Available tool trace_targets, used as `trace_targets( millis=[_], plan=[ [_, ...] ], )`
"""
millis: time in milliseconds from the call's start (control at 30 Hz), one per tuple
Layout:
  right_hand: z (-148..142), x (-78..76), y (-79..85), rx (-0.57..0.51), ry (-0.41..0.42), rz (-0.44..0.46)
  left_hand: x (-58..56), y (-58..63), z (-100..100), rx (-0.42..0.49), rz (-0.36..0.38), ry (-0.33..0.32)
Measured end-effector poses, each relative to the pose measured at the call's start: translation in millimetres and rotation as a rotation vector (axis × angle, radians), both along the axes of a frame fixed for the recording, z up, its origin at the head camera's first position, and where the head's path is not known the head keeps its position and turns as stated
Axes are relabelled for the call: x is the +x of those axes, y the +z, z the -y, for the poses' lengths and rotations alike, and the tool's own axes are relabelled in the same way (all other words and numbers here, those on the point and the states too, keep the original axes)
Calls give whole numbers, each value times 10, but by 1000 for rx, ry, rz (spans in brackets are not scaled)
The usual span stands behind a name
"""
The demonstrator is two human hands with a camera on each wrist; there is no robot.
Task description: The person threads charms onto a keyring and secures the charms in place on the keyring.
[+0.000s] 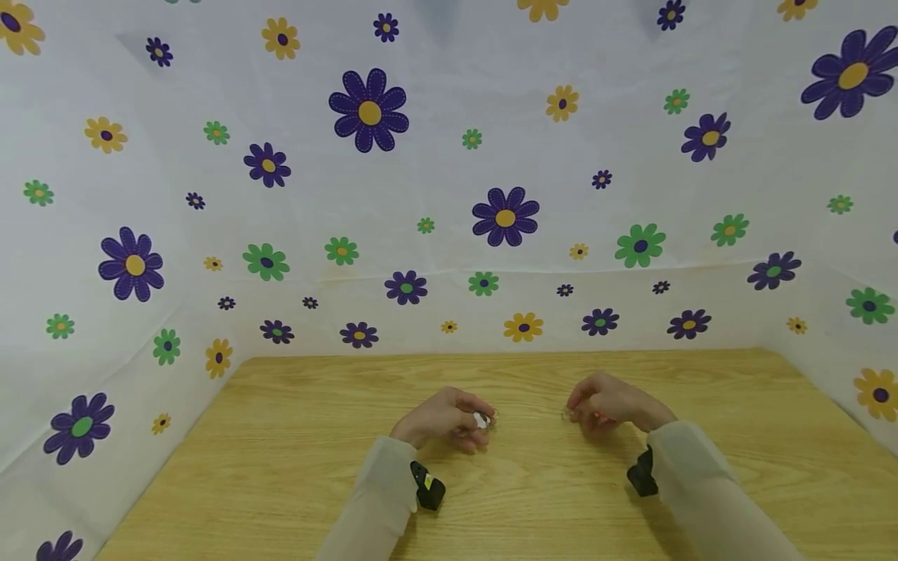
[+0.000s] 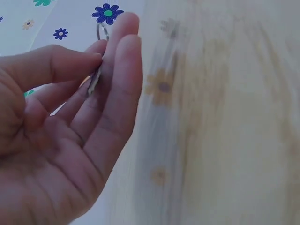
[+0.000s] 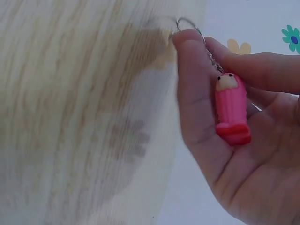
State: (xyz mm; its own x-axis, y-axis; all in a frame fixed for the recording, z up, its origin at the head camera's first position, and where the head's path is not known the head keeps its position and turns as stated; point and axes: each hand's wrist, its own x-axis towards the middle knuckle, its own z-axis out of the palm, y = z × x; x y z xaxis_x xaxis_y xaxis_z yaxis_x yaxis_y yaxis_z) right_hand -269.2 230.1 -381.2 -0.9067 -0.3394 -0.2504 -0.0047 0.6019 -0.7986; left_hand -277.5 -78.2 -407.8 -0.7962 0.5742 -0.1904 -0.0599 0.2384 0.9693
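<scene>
Over the table my left hand (image 1: 445, 417) pinches a metal key ring (image 2: 102, 32) between thumb and fingers. A small white piece (image 1: 480, 421) shows at those fingers in the head view; its kind is unclear. The left wrist view shows a thin metal part (image 2: 94, 83) edge-on below the thumb tip. Across a gap to the right, my right hand (image 1: 613, 401) pinches a keychain by its ring (image 3: 190, 26) and short chain (image 3: 213, 61). From it a pink figure charm (image 3: 232, 105) with a pale face and red base hangs in front of the palm.
Both hands are above a light wooden table (image 1: 316, 467). White cloth walls (image 1: 435, 171) printed with purple, yellow and green flowers enclose its back and sides. Each wrist wears a black camera, on the left (image 1: 429, 489) and on the right (image 1: 641, 474).
</scene>
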Motion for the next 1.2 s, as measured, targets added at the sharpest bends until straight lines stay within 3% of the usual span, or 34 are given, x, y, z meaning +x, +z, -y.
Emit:
trace_targets(
  millis=[267, 567, 767, 1200],
  plan=[
    [-13, 61, -51, -94, -44, -26, 15, -10, -51, 30, -25, 56],
    [-62, 77, -91, -232, -3, 65, 24, -22, -68, 14, -44, 93],
    [-58, 87, -109, -292, -29, 102, 39, -39, -83, 9, -49, 114],
    [-17, 88, -115, -260, -23, 76, 41, -45, -106, 52, -37, 101]
  ],
)
